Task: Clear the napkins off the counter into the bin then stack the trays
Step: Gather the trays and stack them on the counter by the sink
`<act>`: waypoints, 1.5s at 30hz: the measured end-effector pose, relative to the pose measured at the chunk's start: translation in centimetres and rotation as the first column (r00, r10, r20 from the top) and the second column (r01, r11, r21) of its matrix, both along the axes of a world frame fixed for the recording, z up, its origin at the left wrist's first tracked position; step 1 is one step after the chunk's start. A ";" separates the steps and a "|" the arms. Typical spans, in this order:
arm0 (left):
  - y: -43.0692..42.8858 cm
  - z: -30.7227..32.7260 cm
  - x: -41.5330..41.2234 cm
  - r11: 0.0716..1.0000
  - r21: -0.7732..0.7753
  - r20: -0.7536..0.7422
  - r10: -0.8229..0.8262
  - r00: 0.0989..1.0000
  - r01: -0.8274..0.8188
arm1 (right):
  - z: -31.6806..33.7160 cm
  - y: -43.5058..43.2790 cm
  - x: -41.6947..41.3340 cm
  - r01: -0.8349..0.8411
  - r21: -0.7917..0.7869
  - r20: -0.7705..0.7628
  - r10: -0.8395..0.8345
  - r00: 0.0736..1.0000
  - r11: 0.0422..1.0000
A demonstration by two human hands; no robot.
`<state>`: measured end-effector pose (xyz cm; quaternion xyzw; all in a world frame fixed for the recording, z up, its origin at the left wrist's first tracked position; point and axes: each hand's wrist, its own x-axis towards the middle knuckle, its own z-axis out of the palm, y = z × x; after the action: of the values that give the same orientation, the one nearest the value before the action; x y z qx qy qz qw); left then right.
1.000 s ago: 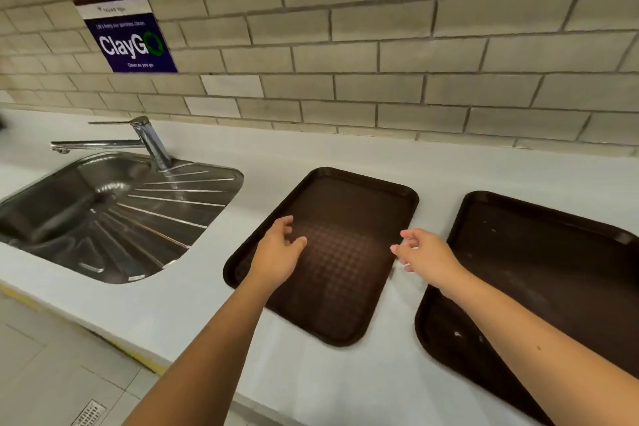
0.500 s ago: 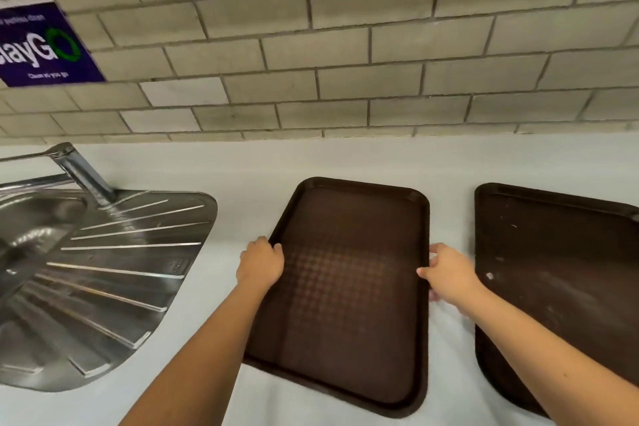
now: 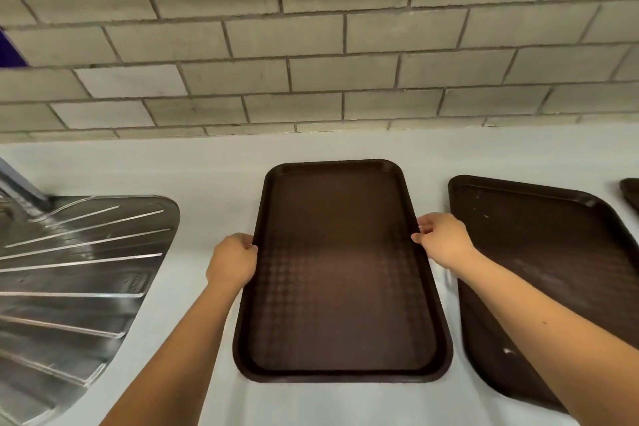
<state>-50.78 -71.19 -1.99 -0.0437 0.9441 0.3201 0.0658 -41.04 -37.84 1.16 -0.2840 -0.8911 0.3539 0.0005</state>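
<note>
Just right of the sink (image 3: 79, 252), the tray (image 3: 340, 287) lies on the counter (image 3: 214, 176); left hand (image 3: 233, 261) & right hand (image 3: 441, 240) each grip one long rim. No napkins in view, so prob. stacking step. Next: lift it level, set onto second tray (image 3: 539, 270), further right of sink.

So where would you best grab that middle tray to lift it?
Likely by the raised rim of the middle tray, midway along its two long edges, one hand from each side, as the left hand and right hand do. It lies flat on the counter, so only the rim offers purchase.
</note>
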 end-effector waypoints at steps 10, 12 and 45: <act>0.7 0.4 -0.3 0.999 0.040 0.033 0.007 0.999 -0.009 | -0.7 0.7 -1.0 0.016 -0.017 0.015 -0.015 1.000 1.000; 0.8 0.3 -0.3 0.999 0.051 0.033 0.010 0.999 -0.011 | -0.8 0.9 -1.1 0.016 -0.016 0.021 -0.016 1.000 1.000; 7.7 4.4 3.3 0.988 0.050 -0.156 -0.137 0.978 0.146 | 1.9 3.9 4.2 0.014 0.005 -0.213 -0.012 0.977 1.000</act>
<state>-47.50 -63.48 2.43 0.0503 0.9368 0.3458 0.0175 -36.83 -33.97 3.08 -0.2502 -0.8853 0.3792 0.0995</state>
